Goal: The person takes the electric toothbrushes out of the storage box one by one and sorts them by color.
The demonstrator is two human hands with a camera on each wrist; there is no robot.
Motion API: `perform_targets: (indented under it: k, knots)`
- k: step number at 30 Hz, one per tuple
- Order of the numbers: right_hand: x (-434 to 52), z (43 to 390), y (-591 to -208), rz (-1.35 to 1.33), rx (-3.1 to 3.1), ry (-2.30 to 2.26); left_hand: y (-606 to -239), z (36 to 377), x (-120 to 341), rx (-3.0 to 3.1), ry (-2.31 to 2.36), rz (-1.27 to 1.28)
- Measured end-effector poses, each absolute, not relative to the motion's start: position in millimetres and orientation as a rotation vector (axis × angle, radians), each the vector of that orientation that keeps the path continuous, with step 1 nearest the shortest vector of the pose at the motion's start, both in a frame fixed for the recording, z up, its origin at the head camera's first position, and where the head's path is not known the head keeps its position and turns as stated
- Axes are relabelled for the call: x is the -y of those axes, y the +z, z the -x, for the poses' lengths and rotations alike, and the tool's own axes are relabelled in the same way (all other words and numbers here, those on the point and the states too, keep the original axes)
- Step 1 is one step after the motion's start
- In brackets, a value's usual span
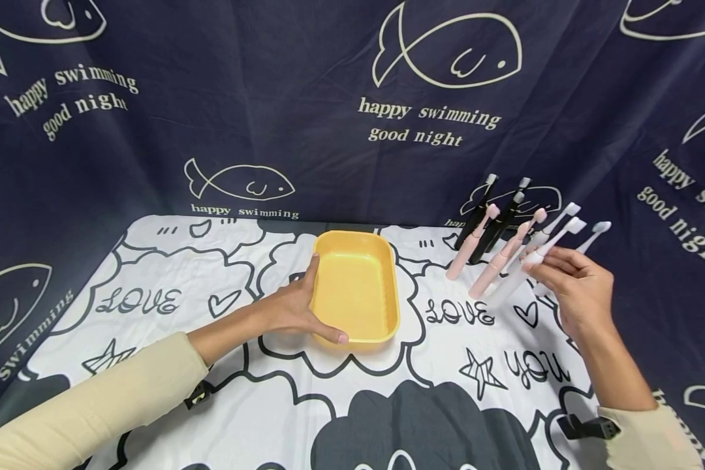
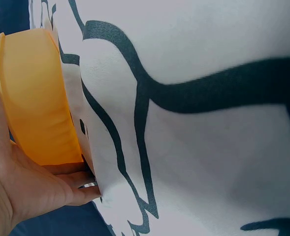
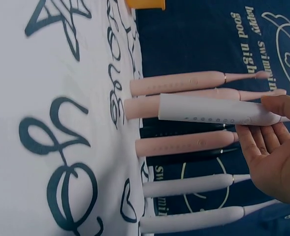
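Note:
A yellow rectangular tray (image 1: 355,287) sits on the patterned cloth. My left hand (image 1: 294,305) rests against its left side, fingers along the outer wall (image 2: 36,98) and thumb stretched by the near rim. To the right, my right hand (image 1: 584,287) pinches a white electric toothbrush (image 3: 204,109) near the top of its handle. That toothbrush tilts, with its base lifted off the cloth in the right wrist view. Behind it stand pink toothbrushes (image 3: 179,83), black toothbrushes (image 1: 476,215) and two other white toothbrushes (image 3: 194,220), all upright.
A white cloth (image 1: 200,405) with black drawings and lettering covers the table. Dark blue fabric (image 1: 305,98) printed with fish hangs behind and at both sides. The black toothbrushes stand close to the back fabric.

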State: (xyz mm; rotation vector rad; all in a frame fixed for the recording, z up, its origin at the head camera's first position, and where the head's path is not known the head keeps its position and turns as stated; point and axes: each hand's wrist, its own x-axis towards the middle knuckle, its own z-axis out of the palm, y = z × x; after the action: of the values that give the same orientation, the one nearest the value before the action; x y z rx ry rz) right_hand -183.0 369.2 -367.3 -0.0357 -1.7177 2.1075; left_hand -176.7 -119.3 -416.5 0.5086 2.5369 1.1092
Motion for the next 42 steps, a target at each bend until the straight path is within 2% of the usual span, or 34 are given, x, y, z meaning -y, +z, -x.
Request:
perform_targets:
  k: [17,42]
  knots:
    - [-393.6,200.2,-377.0,0.278,1.765,2.023,-416.5,177.1,119.4,-2.543,1.093,-0.498]
    - [-403.0,214.6,-383.9,0.397,1.800,1.997,-418.7,177.3,119.1,-2.554,1.111,-0.497]
